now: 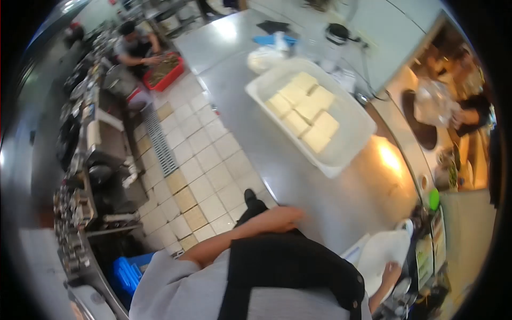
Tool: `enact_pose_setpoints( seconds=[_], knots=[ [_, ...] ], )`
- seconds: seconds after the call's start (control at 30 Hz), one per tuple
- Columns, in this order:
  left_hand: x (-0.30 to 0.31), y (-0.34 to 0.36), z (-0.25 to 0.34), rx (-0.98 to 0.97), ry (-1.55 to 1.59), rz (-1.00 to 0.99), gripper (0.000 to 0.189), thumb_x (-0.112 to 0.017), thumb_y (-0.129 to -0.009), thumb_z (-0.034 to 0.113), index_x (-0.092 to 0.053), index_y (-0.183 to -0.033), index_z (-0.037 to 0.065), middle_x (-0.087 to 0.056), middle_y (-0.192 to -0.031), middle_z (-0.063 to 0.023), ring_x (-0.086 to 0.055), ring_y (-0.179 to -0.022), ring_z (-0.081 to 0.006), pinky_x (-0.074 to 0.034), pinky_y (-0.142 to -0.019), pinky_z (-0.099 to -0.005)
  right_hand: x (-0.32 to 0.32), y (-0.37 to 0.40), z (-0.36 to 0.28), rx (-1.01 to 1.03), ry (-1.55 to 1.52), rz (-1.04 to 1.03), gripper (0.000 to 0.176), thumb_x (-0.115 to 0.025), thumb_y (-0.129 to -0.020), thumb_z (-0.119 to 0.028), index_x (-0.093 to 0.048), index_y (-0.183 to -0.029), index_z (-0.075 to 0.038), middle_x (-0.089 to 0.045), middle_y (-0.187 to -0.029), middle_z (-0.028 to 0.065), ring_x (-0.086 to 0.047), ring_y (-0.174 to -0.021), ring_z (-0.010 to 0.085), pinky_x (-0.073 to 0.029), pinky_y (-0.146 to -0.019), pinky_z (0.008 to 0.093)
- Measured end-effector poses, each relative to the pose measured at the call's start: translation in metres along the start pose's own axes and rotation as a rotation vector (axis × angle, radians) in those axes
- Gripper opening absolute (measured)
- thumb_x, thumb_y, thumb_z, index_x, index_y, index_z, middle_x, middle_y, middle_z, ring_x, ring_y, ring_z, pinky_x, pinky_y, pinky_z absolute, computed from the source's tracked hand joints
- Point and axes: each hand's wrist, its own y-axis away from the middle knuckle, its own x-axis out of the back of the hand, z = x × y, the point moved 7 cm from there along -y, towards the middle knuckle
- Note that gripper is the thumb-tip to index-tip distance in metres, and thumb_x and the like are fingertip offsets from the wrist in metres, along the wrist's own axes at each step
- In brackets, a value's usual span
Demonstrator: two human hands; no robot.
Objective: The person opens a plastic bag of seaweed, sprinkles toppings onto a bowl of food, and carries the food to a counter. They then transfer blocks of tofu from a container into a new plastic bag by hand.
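Right grip [391, 271] pinches the near edge of the white board [380, 248], which lies right beside it at the surface's [298, 170] edge; left grip [284, 216] rests farther off, its closure unreadable.

The person wears a light grey short-sleeved shirt [176, 288]; its sleeve [200, 255] ends well up the arm from the left hand [282, 217]. Against that hand is a black apron [288, 266], with two small metal studs [355, 305] on the edge nearer the right hand [391, 273]. Beyond the left hand show black trousers [250, 213] and a black shoe [249, 196].
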Motion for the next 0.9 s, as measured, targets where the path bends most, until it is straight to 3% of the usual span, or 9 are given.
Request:
enact_pose_setpoints(
  seconds=[0.13,0.2,0.33,0.43,0.5,0.53,0.6,0.7,0.9],
  knots=[
    [0.015,0.016,-0.017,0.146,-0.192,0.144,0.013,-0.057,-0.078,0.013,-0.055,-0.085,0.002,-0.058,-0.09,-0.0156,-0.058,-0.082,-0.0345,-0.047,-0.072,-0.0427,0.063,-0.097,-0.091,-0.104,-0.33,0.223,0.024,-0.065,-0.078,-0.022,-0.06,-0.076,0.001,-0.06,-0.066,0.0149,-0.059,-0.06,0.0268,-0.045,-0.058,0.0368],
    [0.036,0.024,0.0,0.105,-0.117,0.193,0.011,-0.057,-0.078,0.011,-0.054,-0.081,0.001,-0.057,-0.085,-0.0154,-0.057,-0.08,-0.034,-0.047,-0.069,-0.0416,0.096,-0.144,-0.153,0.061,-0.464,0.285,0.03,-0.06,-0.085,-0.026,-0.06,-0.078,0.003,-0.058,-0.062,0.0119,-0.055,-0.055,0.0219,-0.043,-0.055,0.0328],
    [0.058,0.037,0.007,0.196,-0.113,0.302,0.013,-0.059,-0.078,0.012,-0.055,-0.076,0.0,-0.058,-0.079,-0.0155,-0.058,-0.075,-0.033,-0.046,-0.065,-0.0401,0.095,-0.246,-0.208,0.275,-0.79,0.39,0.041,-0.057,-0.086,-0.036,-0.059,-0.092,0.004,-0.06,-0.089,0.0178,-0.058,-0.086,0.0222,-0.044,-0.071,0.0344],
    [0.074,0.048,0.001,0.43,-0.069,0.442,0.017,-0.064,-0.077,0.017,-0.058,-0.071,0.003,-0.059,-0.062,-0.0129,-0.058,-0.06,-0.0323,-0.045,-0.056,-0.0383,0.092,-0.307,-0.213,0.002,-0.786,0.429,0.058,-0.061,-0.08,-0.048,-0.051,-0.111,0.0,-0.055,-0.104,0.0183,-0.052,-0.095,0.0262,-0.044,-0.073,0.0371],
    [0.072,0.054,-0.003,0.474,-0.064,0.493,0.015,-0.065,-0.077,0.017,-0.058,-0.073,0.003,-0.058,-0.059,-0.0115,-0.057,-0.056,-0.0283,-0.044,-0.053,-0.0361,0.085,-0.31,-0.221,-0.494,-1.476,0.118,0.079,-0.066,-0.071,-0.057,-0.039,-0.125,-0.005,-0.051,-0.104,0.0162,-0.049,-0.095,0.0297,-0.044,-0.073,0.0404],
    [0.07,0.059,-0.005,0.492,-0.075,0.518,0.014,-0.065,-0.077,0.016,-0.059,-0.075,0.004,-0.057,-0.056,-0.01,-0.056,-0.052,-0.0243,-0.043,-0.05,-0.0339,0.085,-0.315,-0.234,-0.467,-1.479,0.085,0.079,-0.066,-0.071,-0.057,-0.039,-0.125,-0.005,-0.051,-0.104,0.0162,-0.049,-0.095,0.0297,-0.044,-0.073,0.0404],
    [0.063,0.062,-0.009,0.502,-0.095,0.527,0.014,-0.065,-0.078,0.017,-0.059,-0.076,0.005,-0.057,-0.057,-0.0097,-0.057,-0.053,-0.0239,-0.043,-0.051,-0.0334,0.078,-0.316,-0.226,-0.649,-1.807,0.223,0.073,-0.067,-0.07,-0.057,-0.049,-0.122,-0.009,-0.049,-0.119,0.0066,-0.038,-0.114,0.0282,-0.039,-0.078,0.0406],
    [0.047,0.053,-0.005,0.437,-0.075,0.482,0.013,-0.064,-0.077,0.017,-0.059,-0.077,0.005,-0.059,-0.062,-0.0103,-0.058,-0.057,-0.0263,-0.045,-0.053,-0.0348,-0.009,-0.357,-0.155,-0.67,-1.967,0.402,0.047,-0.063,-0.078,-0.043,-0.053,-0.108,-0.008,-0.057,-0.097,0.0081,-0.052,-0.083,0.0234,-0.041,-0.059,0.0362],
    [0.041,0.037,0.002,0.296,0.026,0.423,0.009,-0.064,-0.076,0.01,-0.058,-0.08,0.003,-0.058,-0.072,-0.0109,-0.058,-0.064,-0.0272,-0.046,-0.057,-0.035,0.032,-0.256,-0.173,-0.6,-1.929,0.588,0.01,-0.058,-0.083,-0.014,-0.054,-0.091,-0.009,-0.051,-0.066,0.0007,-0.042,-0.047,0.0094,-0.035,-0.041,0.0232]
  ],
)
